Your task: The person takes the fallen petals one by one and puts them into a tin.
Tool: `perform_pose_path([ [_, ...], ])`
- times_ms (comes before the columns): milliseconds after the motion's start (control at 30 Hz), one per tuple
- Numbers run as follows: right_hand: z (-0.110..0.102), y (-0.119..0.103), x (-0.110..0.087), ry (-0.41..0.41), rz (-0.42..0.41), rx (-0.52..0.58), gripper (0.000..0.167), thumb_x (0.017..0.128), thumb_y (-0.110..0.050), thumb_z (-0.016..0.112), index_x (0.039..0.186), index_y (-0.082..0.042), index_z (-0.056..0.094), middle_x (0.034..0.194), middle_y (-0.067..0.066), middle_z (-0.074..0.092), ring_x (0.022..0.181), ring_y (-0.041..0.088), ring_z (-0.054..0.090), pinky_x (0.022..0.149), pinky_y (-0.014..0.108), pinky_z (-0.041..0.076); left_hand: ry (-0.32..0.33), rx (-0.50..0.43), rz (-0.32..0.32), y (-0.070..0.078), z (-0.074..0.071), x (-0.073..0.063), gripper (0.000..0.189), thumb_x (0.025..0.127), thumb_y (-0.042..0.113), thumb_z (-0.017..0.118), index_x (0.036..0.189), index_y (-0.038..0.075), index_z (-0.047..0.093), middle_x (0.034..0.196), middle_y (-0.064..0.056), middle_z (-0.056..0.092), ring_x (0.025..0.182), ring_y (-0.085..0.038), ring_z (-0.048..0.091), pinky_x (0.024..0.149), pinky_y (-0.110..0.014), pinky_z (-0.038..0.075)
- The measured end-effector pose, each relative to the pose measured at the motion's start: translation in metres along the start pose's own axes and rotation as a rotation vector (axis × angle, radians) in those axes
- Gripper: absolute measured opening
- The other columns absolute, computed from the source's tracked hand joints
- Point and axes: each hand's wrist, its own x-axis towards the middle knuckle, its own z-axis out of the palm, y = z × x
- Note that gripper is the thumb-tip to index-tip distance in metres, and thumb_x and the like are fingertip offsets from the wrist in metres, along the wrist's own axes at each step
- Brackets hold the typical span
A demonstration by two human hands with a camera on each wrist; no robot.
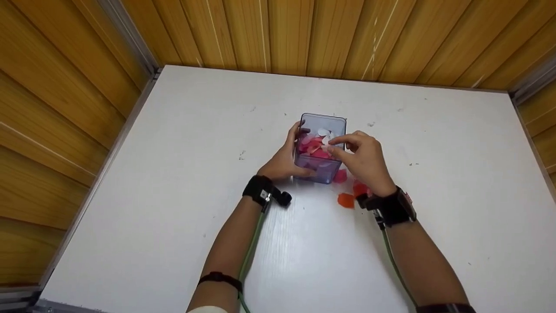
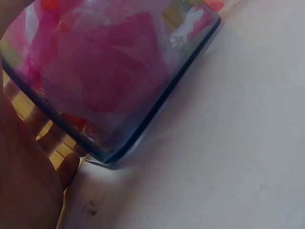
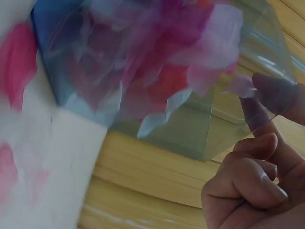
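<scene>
A clear bluish plastic box (image 1: 321, 174) is tilted above the table, its open top facing back toward me. My left hand (image 1: 282, 160) grips it from the left, with the thumb across the near wall and the fingers round the far side. Pink, red and white fabric-like petals (image 1: 313, 147) fill part of the box. My right hand (image 1: 365, 160) has its thumb and index finger inside the opening. In the right wrist view those fingertips, seen through the clear wall, pinch a small pale pink petal (image 3: 241, 87); the other fingers are curled outside.
Loose petals lie on the white table (image 1: 208, 143) just right of the box: a pink petal (image 1: 340, 176), an orange petal (image 1: 346, 200) and a red petal (image 1: 359, 188) partly under the right wrist. Wood-patterned panels (image 1: 286, 34) border the table at the back and sides.
</scene>
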Motion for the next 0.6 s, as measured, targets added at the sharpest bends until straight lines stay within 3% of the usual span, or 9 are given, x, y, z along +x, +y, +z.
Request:
perform_pose_path([
  [200,-0.021,0.006,-0.016,0.003,0.032,0.052,0.021,0.094,-0.017,0.078,0.112,-0.006,0.08,0.087,0.01,0.052,0.09,0.028,0.047,0.081,0.03,0.044,0.003,-0.026,0.0,0.0,0.002,0.0,0.138,0.066,0.024,0.097,0.164,0.026,0.0,0.16,-0.001,0.03,0.145,-0.017,0.035,0.121,-0.037,0.028],
  [400,-0.037,0.032,-0.038,-0.025,0.093,-0.137,0.022,0.094,-0.014,0.077,0.113,-0.003,0.078,0.088,0.013,0.056,0.089,0.029,0.051,0.075,0.034,0.046,-0.008,-0.01,0.007,0.003,-0.005,-0.005,0.139,0.066,0.025,0.096,0.165,0.023,-0.001,0.161,-0.003,0.029,0.146,-0.014,0.033,0.122,-0.036,0.027],
  [600,-0.023,0.059,-0.034,-0.114,0.233,-0.235,0.033,0.098,-0.023,0.072,0.12,0.0,0.075,0.102,0.02,0.061,0.094,0.033,0.054,0.071,0.039,0.048,0.019,0.022,-0.026,0.003,-0.016,-0.015,0.139,0.065,0.029,0.096,0.165,0.025,-0.001,0.161,-0.002,0.03,0.147,-0.015,0.033,0.122,-0.041,0.027],
])
